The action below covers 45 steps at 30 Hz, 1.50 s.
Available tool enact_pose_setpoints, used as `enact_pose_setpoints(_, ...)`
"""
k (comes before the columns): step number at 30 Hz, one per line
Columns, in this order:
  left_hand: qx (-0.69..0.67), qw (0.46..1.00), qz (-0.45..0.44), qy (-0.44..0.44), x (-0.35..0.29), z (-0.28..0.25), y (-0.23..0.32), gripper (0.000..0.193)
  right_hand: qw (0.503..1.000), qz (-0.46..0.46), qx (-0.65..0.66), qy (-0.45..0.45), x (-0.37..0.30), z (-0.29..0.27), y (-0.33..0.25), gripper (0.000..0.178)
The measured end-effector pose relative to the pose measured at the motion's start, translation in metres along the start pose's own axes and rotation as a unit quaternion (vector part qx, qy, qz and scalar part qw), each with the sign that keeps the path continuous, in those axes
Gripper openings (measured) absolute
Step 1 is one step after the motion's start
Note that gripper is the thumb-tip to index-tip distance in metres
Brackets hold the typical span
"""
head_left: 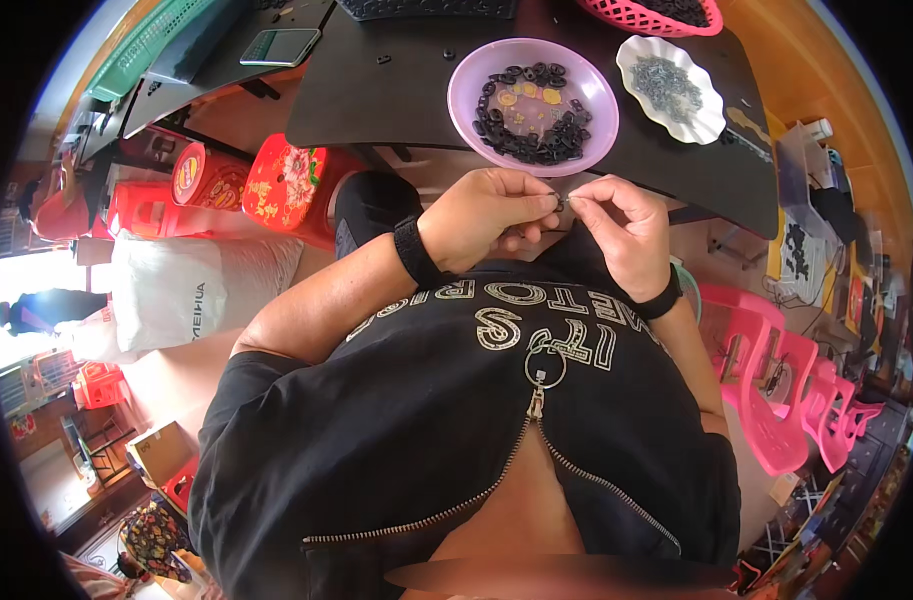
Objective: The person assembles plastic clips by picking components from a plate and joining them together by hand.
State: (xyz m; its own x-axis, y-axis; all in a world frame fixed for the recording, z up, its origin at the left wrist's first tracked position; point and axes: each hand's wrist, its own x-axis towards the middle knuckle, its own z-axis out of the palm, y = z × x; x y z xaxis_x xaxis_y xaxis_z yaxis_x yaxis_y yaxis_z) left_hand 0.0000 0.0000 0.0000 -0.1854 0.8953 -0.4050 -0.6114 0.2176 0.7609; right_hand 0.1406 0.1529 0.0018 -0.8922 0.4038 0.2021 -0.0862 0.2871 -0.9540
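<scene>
Near the table's front edge my two hands meet, fingertips almost touching. My left hand point(491, 220) is closed, with a small dark piece point(561, 203) pinched between thumb and forefinger. My right hand point(631, 235) pinches at the other side of that piece; what lies between its fingertips is too small to make out. Just beyond the hands stands a pale purple plastic bowl point(463, 85) with many small black parts point(531, 145) ringed around its floor. To its right a white scalloped dish point(711, 118) holds a heap of small thin metallic pieces point(664, 85).
The black table point(376, 105) carries a phone point(281, 47) at the far left and a pink basket point(711, 20) of dark parts at the back right. Red stools point(281, 185) and a large white sack point(171, 290) stand left; pink chairs point(766, 400) stand right.
</scene>
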Motion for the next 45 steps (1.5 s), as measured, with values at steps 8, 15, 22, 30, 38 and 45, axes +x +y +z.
enact_pose_setpoints(8, 0.01, 1.0, 0.016, 0.009, 0.002, 0.0, -0.001, 0.013, 1.0, 0.001, 0.0, 0.004, 0.001, 0.002, 0.002, 0.004)
enact_pose_setpoints(15, 0.02, 1.0, 0.01, 0.022, 0.001, 0.002, -0.002, 0.014, 1.0, -0.01, -0.022, -0.008, 0.001, 0.003, 0.002, 0.003)
enact_pose_setpoints(22, 0.016, 0.998, 0.028, 0.054, 0.0, 0.011, 0.0, 0.009, 0.998, -0.027, -0.055, -0.01, 0.001, 0.004, 0.002, 0.001)
enact_pose_setpoints(30, 0.036, 0.999, 0.026, 0.031, 0.001, 0.005, -0.004, 0.011, 0.998, -0.033, -0.056, -0.005, 0.002, 0.006, 0.003, 0.006)
enact_pose_setpoints(38, 0.04, 0.998, 0.039, 0.039, 0.001, 0.006, -0.003, 0.012, 0.995, -0.052, -0.083, -0.008, 0.003, 0.005, 0.002, 0.007)
enact_pose_setpoints(45, 0.044, 0.997, 0.046, 0.04, 0.0, 0.008, -0.003, 0.011, 0.998, -0.029, -0.048, -0.015, 0.003, 0.005, 0.001, 0.008)
